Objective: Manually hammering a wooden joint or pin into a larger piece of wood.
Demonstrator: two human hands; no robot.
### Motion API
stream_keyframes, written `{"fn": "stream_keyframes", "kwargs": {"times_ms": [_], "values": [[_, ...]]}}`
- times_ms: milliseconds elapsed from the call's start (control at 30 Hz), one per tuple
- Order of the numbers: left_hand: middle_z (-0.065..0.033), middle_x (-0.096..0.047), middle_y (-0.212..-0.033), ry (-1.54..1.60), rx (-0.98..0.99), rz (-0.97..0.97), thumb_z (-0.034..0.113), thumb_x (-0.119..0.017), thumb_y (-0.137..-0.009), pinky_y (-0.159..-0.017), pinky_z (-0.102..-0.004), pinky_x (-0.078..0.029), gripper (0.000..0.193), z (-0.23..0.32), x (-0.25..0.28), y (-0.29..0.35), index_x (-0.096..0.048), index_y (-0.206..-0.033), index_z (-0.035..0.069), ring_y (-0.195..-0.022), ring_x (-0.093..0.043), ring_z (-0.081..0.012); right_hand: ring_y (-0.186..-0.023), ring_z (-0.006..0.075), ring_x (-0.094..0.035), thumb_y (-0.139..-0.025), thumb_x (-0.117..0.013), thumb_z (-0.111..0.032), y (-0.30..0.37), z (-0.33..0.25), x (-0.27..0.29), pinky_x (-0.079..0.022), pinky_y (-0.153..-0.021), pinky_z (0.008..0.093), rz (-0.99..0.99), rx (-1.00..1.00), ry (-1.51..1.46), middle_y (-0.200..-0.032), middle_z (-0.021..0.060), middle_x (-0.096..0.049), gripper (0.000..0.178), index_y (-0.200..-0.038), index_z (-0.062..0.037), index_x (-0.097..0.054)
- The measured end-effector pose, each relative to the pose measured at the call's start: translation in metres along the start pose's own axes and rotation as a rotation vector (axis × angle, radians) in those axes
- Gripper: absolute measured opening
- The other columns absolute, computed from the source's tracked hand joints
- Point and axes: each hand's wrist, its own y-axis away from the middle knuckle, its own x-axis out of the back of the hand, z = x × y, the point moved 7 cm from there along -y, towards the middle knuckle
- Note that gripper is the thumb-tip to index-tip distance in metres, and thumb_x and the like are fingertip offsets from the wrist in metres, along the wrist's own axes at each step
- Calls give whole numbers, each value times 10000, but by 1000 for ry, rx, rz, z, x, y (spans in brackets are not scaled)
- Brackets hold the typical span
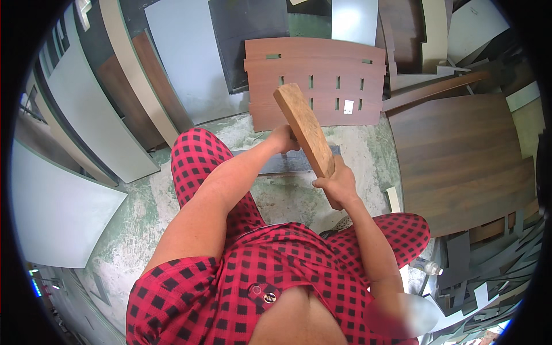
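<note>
A thick, rectangular wooden block (307, 129) slants up and away in front of me. My right hand (339, 184) is closed around its near end, with the thumb across the left side. Beside the block's left edge is my left hand (283, 140), its fingers curled and partly hidden; what they hold cannot be made out. Below both hands, a dark grey flat piece (279, 165) lies on the floor, partly covered by my left forearm and the block.
A reddish-brown slotted panel (316, 63) with a small white label leans ahead. Tall pale boards (187, 57) stand to the left. A large dark brown panel (460, 161) is on the right, above stacked offcuts (460, 259). A plastic bottle (425, 266) lies near my right knee.
</note>
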Motion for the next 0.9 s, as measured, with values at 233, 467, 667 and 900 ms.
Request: {"fn": "stream_keyframes", "kwargs": {"times_ms": [233, 467, 667, 900], "values": [[-62, -610, -666, 93, 94, -140, 126, -755, -589, -607, -339, -486, 237, 24, 2, 7, -607, -755, 42, -610, -590, -194, -892, 408, -617, -568, -765, -289, 7, -10, 21, -484, -791, 444, 110, 51, -165, -928, 255, -626, 659, -1076, 7, -467], [-88, -636, -701, -89, -71, 32, 121, -753, -595, -556, -348, -487, 252, 13, 3, 0, -603, -775, 28, -611, -611, -208, -900, 394, -621, -576, -771, -296, 1, -4, 6, -482, -802, 438, -55, -44, 71, -940, 242, -632, 681, -1109, 13, -483], [-160, -673, -780, 7, 63, -42, 205, -765, -583, -651, -382, -503, 345, 12, 6, 3, -641, -836, 6, -736, -654, -306, -895, 394, -620, -575, -782, -285, 10, -12, 22, -483, -796, 431, 112, 56, -142, -936, 238, -635, 704, -1136, 17, -482], [-166, -685, -848, -56, 159, -8, 209, -778, -568, -746, -398, -507, 365, 11, 9, 5, -678, -872, 33, -845, -660, -320, -905, 413, -616, -591, -765, -288, 5, -3, 17, -481, -796, 440, 39, -1, -38, -935, 250, -631, 703, -1144, 11, -452]]}}
